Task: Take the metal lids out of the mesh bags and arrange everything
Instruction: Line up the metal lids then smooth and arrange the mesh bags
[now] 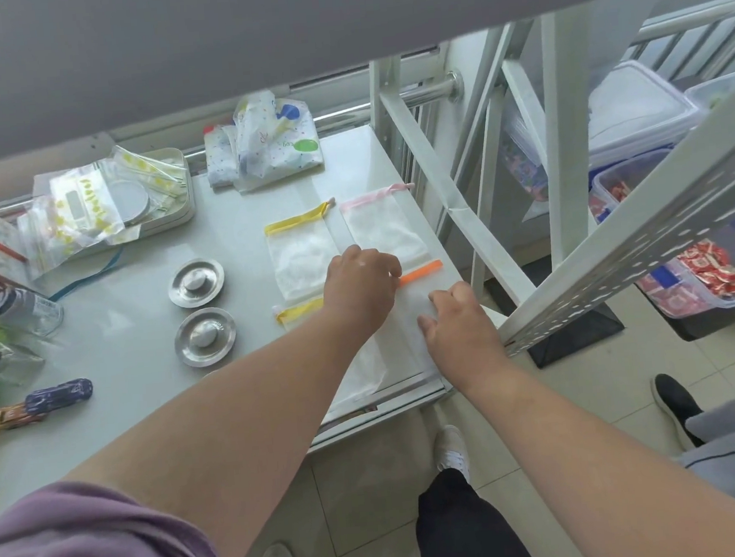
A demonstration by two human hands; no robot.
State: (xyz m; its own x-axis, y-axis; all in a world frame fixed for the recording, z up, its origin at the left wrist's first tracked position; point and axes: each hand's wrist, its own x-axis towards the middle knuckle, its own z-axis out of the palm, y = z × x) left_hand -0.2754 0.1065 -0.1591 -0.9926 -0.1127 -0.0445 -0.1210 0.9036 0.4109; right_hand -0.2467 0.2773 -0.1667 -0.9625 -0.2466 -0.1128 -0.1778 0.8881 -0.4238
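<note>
Nearest, both hands press flat on the orange-trimmed mesh bag [408,314] at the desk [147,410] edge: right hand [459,326] with fingers spread, left hand [362,289] curled at its orange band, neither gripping. Left of them sit two metal lids [204,336], knobs up. Beyond lie a yellow-trimmed bag [302,252] and a pink-trimmed bag [381,229], flat, side by side.

4 mesh bags [304,257] (all flat), 2 metal lids [197,283].
</note>
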